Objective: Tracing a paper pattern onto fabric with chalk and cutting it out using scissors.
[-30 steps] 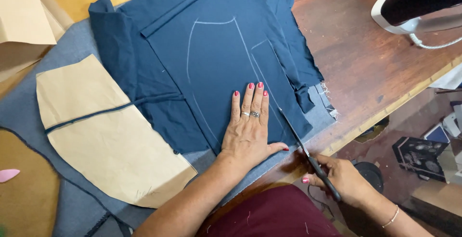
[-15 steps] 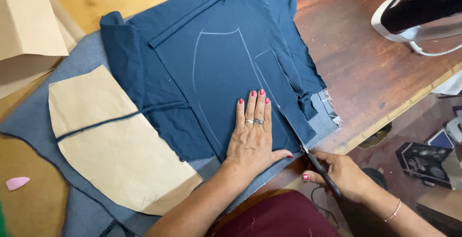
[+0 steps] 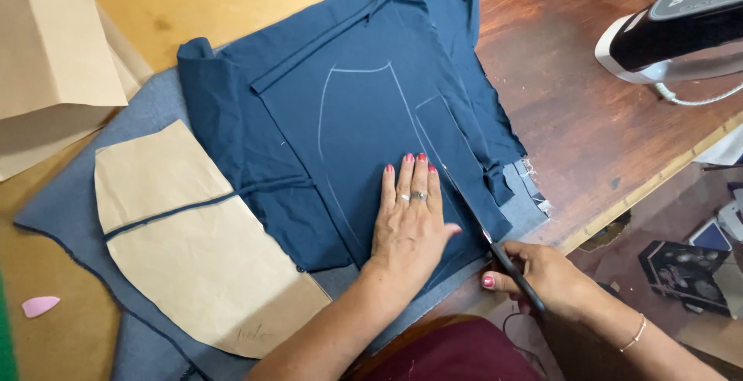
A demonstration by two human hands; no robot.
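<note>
Navy blue fabric [image 3: 340, 110] lies spread on the table, marked with a pale chalk outline [image 3: 329, 95]. My left hand [image 3: 409, 218] presses flat on the fabric inside that outline, fingers together. My right hand [image 3: 546, 276] grips the handles of black scissors [image 3: 484, 234], whose blades run up along the chalk line just right of my left hand, cutting into the cloth's near edge.
A tan paper pattern piece [image 3: 190, 242] lies on grey cloth [image 3: 151, 110] to the left. More brown paper [image 3: 46, 48] sits at the far left, a pink chalk piece [image 3: 39, 305] below it. An iron [image 3: 673, 29] stands at the right on the wooden table [image 3: 588, 118].
The view has shifted slightly. The scissor blades have advanced further up along the chalk line, and my left hand stays pressed on the fabric.
</note>
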